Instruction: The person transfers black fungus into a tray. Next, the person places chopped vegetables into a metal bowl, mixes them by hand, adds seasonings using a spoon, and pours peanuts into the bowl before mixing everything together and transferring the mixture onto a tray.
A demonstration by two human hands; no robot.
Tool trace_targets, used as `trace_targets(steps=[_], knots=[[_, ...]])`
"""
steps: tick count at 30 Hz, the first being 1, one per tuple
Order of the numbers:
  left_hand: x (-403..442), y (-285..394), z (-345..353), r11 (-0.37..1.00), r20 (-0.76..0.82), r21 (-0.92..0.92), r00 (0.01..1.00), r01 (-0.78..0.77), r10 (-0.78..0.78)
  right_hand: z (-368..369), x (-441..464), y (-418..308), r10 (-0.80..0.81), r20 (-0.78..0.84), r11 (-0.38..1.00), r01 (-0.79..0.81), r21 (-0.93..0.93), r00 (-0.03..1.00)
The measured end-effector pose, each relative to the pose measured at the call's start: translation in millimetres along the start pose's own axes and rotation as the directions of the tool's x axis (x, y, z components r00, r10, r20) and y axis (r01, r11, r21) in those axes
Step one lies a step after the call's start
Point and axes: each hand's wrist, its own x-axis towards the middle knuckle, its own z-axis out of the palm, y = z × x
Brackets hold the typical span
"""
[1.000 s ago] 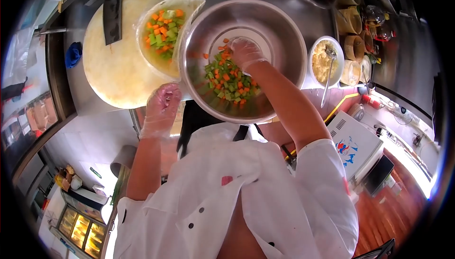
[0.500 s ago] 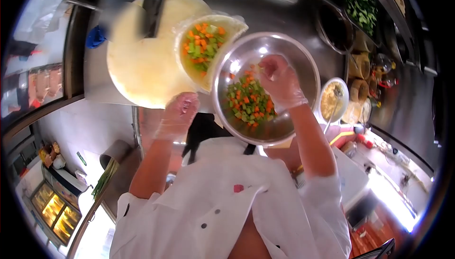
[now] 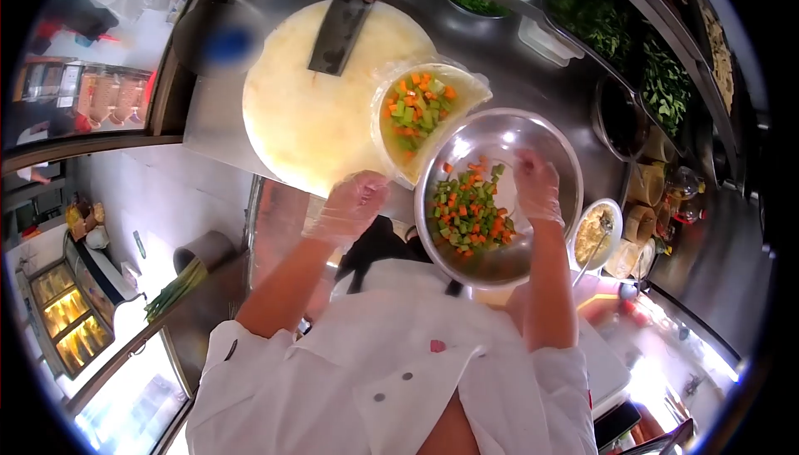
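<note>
Clock positions are taken from the centre of the steel bowl (image 3: 543, 129). I am positioning my gloved right hand (image 3: 537, 187) over the interior at 2 o'clock; motion blur is obscuring its fingers, so I cannot tell their opening or any contents. I am holding my gloved left hand (image 3: 359, 197) curled narrow, outside the rim at 9 o'clock, near the round board (image 3: 287, 114). Diced vegetables (image 3: 468, 212) are lying inside at 8 to 9 o'clock. The plastic-lined container (image 3: 420, 112) is sitting at 10 to 11 o'clock.
</note>
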Motion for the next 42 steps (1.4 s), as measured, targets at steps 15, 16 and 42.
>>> trace_targets(steps=[15, 16, 42], knots=[[-16, 1, 45, 0.999, 0.268, 0.050, 0.963, 0.002, -0.016, -29, -101, 108, 0.242, 0.086, 0.948, -0.216, -0.236, 0.967], [-16, -1, 46, 0.998, 0.263, 0.058, 0.965, 0.005, -0.020, -32, -106, 109, 0.233, 0.054, 0.944, -0.212, -0.251, 0.971], [-37, -24, 62, 0.992, 0.234, -0.040, 0.966, 0.117, -0.105, 14, -75, 102, 0.158, 0.356, 0.949, -0.041, -0.314, 0.921]])
